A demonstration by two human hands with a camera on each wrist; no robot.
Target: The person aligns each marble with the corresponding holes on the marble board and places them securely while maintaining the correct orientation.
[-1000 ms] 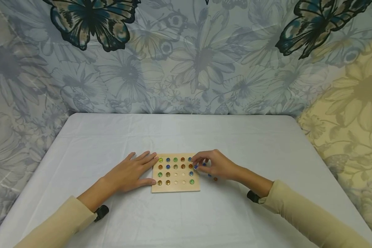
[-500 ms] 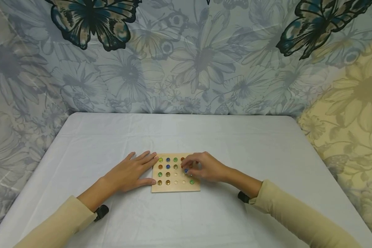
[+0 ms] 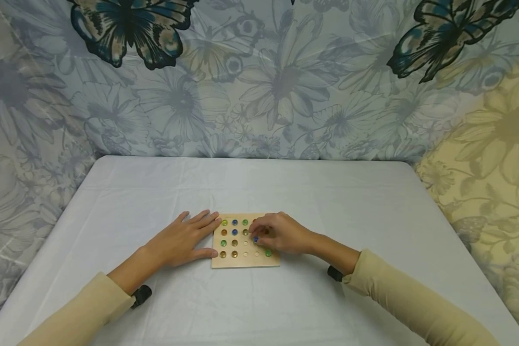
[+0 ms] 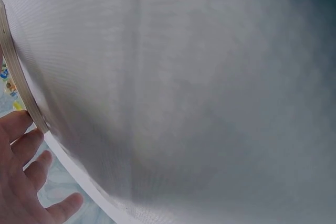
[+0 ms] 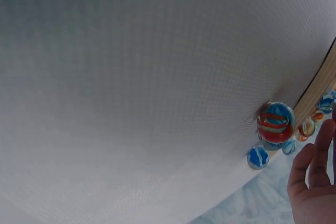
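A pale wooden board [image 3: 242, 264] with rows of round hollows lies on the white cloth. Glass marbles in green, blue, amber and orange fill many hollows; a few near the middle front are bare. My left hand [image 3: 179, 244] rests at the board's left edge, fingers spread, and in the left wrist view its fingertips touch the board's side [image 4: 21, 80]. Over the right half of the board, my right hand [image 3: 285, 234] pinches a blue marble [image 3: 255, 240] between thumb and fingers. That hand covers several marbles in the right columns.
Beside the board, a red-and-blue marble [image 5: 275, 124] and a blue marble [image 5: 258, 158] lie loose on the cloth in the right wrist view. A white-covered table [image 3: 259, 187] extends around, with a butterfly-patterned fabric [image 3: 285, 86] behind it.
My right hand has carried the blue marble leftward from the board's right edge to above its middle-right hollows. The left hand has stayed in place.
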